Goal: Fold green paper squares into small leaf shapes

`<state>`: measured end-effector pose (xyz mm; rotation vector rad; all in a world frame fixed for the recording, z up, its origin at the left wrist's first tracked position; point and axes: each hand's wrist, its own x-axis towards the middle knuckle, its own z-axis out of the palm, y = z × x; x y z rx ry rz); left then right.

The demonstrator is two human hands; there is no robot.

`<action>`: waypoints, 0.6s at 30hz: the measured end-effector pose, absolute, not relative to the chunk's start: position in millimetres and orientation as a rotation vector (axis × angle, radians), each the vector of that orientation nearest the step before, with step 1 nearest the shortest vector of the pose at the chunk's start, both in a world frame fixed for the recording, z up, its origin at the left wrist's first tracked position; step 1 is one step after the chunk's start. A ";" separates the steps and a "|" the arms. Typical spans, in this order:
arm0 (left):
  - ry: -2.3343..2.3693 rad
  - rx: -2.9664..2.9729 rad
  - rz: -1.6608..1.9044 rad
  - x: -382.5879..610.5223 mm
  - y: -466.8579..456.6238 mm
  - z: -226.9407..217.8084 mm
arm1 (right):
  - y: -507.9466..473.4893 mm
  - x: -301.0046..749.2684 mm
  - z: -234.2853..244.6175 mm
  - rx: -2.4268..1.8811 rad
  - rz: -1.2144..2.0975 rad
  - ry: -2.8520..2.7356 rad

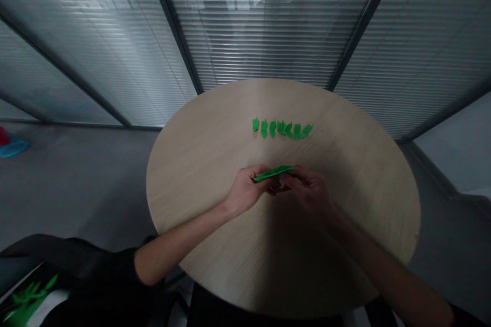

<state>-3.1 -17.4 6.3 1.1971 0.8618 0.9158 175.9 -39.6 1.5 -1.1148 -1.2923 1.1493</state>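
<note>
Far left, on the grey floor [76,189], we see a blue and red object [13,146], and at the lower left corner some green paper shapes [28,300] lie partly behind a dark sleeve [115,265]. Over the round wooden table [192,189], our left hand [245,190] is curled nearly shut, pinching the left end of a long folded green paper strip [273,173] above the tabletop. Our right hand [309,195] sits just beside it, fingers bent at the strip's right end; it is dim in shadow, so we cannot quite tell whether it grips or only touches. Beyond the hands, a row of about seven small folded green paper pieces [282,129] lies on the table. Slatted blinds [268,36] fill the background.
</note>
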 end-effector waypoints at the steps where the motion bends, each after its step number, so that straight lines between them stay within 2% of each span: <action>1: 0.861 1.208 0.913 -3.1 -17.2 6.1 | -39.7 175.9 1.6 -1.120 1.143 -1.285; 18: 1.032 1.476 1.016 -6.9 -19.1 10.1 | -42.8 172.8 -1.2 -1.149 1.114 -1.292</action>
